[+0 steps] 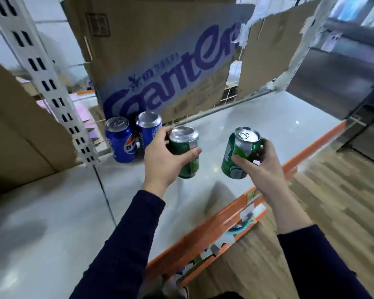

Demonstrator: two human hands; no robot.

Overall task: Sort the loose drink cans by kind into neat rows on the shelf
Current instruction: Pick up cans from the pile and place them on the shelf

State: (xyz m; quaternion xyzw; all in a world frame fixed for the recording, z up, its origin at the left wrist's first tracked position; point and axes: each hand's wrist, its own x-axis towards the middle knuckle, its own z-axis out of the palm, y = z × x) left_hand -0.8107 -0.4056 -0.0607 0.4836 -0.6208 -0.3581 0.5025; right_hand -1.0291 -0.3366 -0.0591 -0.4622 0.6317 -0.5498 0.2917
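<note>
Your left hand [163, 161] wraps a green can [187, 166] from the side, thumb in front and fingers curled behind; the can is upright, low over the shelf [257, 117], and you cannot tell whether its base touches. Your right hand [262, 169] grips a second green can [235, 147], tilted with its pull-tab top leaning toward you, above the shelf near the orange front edge [222, 223]. Two blue cans [120, 143] stand upright side by side at the back left, just beside the first green can and in front of a cardboard sheet [160, 61] with purple lettering. The slotted white upright [41, 78] rises to their left.
</note>
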